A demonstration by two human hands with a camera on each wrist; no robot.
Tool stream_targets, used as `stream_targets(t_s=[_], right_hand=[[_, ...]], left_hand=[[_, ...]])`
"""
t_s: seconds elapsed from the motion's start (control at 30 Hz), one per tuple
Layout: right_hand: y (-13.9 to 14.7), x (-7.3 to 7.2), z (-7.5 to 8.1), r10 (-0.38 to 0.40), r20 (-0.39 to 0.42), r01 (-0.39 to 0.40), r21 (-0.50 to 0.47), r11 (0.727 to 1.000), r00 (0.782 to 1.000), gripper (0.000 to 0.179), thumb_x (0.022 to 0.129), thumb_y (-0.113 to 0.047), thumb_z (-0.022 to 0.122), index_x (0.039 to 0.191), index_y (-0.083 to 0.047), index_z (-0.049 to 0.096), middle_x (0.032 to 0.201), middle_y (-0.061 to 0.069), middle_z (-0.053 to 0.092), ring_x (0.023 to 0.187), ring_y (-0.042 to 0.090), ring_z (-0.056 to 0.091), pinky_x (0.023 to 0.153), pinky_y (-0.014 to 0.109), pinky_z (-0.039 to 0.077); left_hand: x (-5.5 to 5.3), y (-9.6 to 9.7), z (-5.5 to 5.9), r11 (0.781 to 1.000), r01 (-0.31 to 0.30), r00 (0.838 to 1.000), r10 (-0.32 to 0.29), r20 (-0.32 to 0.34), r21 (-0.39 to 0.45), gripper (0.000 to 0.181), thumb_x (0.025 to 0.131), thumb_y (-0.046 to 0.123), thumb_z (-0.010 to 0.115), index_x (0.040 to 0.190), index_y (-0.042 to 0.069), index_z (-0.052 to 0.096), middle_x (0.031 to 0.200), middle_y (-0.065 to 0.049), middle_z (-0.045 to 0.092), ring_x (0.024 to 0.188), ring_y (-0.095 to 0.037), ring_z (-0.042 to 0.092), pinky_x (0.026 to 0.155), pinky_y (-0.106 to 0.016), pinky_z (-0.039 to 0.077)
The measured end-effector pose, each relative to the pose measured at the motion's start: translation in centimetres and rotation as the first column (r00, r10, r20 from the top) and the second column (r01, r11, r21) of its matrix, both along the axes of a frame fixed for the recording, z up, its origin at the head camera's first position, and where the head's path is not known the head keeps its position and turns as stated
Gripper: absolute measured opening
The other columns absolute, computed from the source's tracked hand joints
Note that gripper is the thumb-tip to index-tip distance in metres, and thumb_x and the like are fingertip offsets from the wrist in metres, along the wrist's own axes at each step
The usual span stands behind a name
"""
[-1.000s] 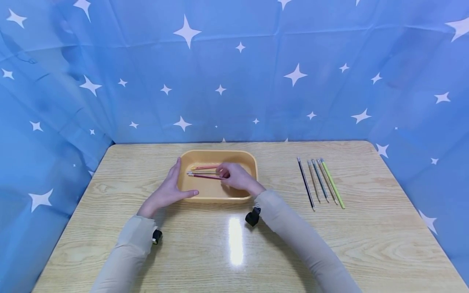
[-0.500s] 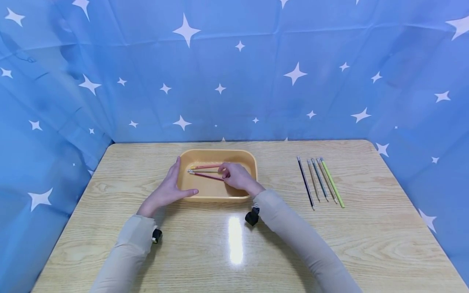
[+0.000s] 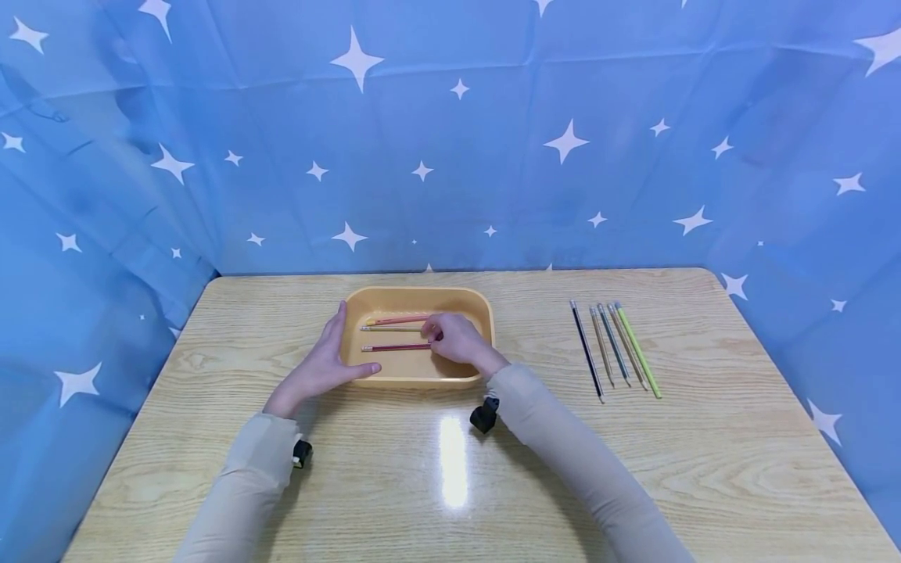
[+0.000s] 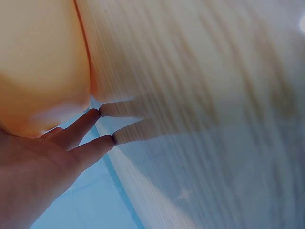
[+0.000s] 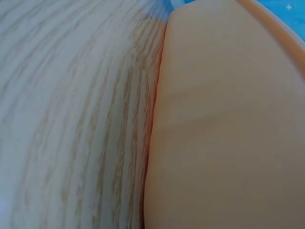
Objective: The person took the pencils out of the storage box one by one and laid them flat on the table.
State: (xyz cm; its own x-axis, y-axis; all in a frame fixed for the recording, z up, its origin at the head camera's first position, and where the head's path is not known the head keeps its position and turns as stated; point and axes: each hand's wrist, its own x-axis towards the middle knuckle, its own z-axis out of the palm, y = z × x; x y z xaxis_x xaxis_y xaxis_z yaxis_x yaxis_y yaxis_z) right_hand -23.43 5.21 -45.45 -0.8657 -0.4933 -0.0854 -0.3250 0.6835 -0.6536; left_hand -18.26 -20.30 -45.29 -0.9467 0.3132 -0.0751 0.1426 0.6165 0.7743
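In the head view, a yellow-orange plastic tray (image 3: pixel 394 373) stands on the table. My left hand (image 3: pixel 324 363) rests on its left side with straight fingers and the thumb at the near rim. My right hand (image 3: pixel 459 342) reaches inside the tray and pinches the right part of a dark red pencil (image 3: pixel 396 347); the fingers hide its far end. Behind it lie a tan pencil (image 3: pixel 390 329) and an orange pencil (image 3: pixel 396 320), their right ends behind the hand. The left wrist view has fingers (image 4: pixel 93 150) at the tray's outer wall (image 4: pixel 43 57); in the right wrist view only the tray's wall (image 5: pixel 224 124) shows.
Right of the tray, several pencils lie side by side on the table (image 3: pixel 732 438): a dark one (image 3: pixel 587 352), two tan ones, a teal one (image 3: pixel 615 346) and a lime green one (image 3: pixel 639 352). A blue star-patterned curtain (image 3: pixel 493 156) hangs behind and at both sides.
The dark red pencil's eraser end has swung toward the near side, away from the tan pencil, so it now lies nearly level. The left hand stays in place.
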Motion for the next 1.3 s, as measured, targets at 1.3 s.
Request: stream_targets(t_s=[1.3], right_hand=[[1.4, 0.5, 1.8, 0.037, 0.208, 0.062, -0.451, 0.890, 0.978, 0.026, 0.089, 0.005, 0.060, 0.115, 0.008, 0.063, 0.100, 0.019, 0.068, 0.095, 0.028, 0.062, 0.080, 0.029, 0.050]], left_hand=[[-0.1, 0.2, -0.1, 1.000, 0.007, 1.000, -0.008, -0.021, -0.026, 0.122, 0.078, 0.039, 0.079, 0.152, 0.002, -0.011, 0.158, -0.023, -0.004, 0.143, -0.041, 0.004, 0.112, -0.057, 0.012]])
